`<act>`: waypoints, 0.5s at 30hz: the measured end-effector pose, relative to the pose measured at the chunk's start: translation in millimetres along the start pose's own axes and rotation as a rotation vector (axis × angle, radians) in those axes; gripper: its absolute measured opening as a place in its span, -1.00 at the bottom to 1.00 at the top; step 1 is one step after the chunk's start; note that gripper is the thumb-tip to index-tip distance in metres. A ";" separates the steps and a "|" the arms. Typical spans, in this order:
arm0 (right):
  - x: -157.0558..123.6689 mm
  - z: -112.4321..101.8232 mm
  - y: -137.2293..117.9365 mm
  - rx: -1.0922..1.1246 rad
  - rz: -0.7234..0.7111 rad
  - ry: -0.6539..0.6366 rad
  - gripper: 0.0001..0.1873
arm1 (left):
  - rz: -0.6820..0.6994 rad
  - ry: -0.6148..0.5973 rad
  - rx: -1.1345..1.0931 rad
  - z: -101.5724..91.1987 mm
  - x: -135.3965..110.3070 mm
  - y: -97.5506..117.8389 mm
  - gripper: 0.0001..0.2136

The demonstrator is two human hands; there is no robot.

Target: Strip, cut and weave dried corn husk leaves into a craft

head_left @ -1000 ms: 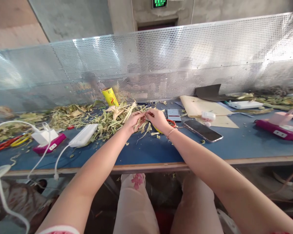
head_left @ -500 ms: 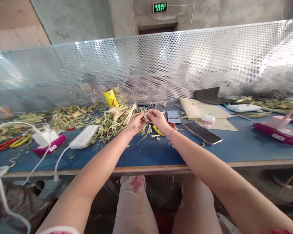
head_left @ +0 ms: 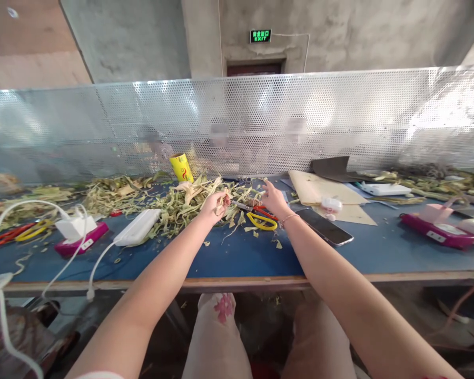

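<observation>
2 bare hands of mine reach over the blue table [head_left: 240,260]: the fingers of my left hand [head_left: 215,208] are bent in together, pinched, as far as I can make out, on a pale dried scrap at the near right edge of the leaf heap [head_left: 185,202], while those of my right hand [head_left: 274,199] are apart and appear to hold nothing. I'd expect the scrap to weigh next to nothing, dry and papery, limp along its length but ready to crumble if I squeeze; a light hold by its thicker end would suit it best. The heap looks tangled, so strips will probably drag their neighbours along. Just below my right fingers lie scissors [head_left: 249,209] with red and yellow handles, blades pointing toward my left hand; whether I touch them I can't tell, and those points are what I'd mind most. Beyond my right wrist sits a phone [head_left: 326,227], with a white earbud case [head_left: 332,204] and tan sheets [head_left: 312,188] past it. On my other side, a white power bank [head_left: 137,227] crowds the heap, its cable hanging off the edge. A yellow tube [head_left: 181,167] leans behind, before the perforated screen [head_left: 245,113].
</observation>
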State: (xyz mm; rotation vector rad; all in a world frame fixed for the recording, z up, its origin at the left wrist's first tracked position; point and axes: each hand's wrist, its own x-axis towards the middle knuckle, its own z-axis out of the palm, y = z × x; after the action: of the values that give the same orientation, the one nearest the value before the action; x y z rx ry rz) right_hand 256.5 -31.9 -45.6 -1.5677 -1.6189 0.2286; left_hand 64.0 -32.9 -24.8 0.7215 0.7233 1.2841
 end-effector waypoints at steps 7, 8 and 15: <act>-12.7 -7.2 -11.8 -0.502 -0.100 -0.482 -0.65 | 0.176 -0.013 0.130 -8.8 3.5 -1.9 -0.87; -14.2 -6.4 -12.2 -0.522 -0.092 -0.512 -0.60 | 0.189 -0.006 0.147 -10.1 4.0 -1.6 -0.85; -20.1 0.8 -11.5 -0.473 -0.029 -0.574 -0.45 | 0.271 0.082 0.231 -16.2 8.4 1.9 -0.76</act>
State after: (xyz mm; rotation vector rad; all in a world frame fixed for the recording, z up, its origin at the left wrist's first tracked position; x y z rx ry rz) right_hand 244.6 -51.7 -47.4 -1.9465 -2.2625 0.3163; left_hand 51.0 -23.3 -33.4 0.9844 0.8720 1.4980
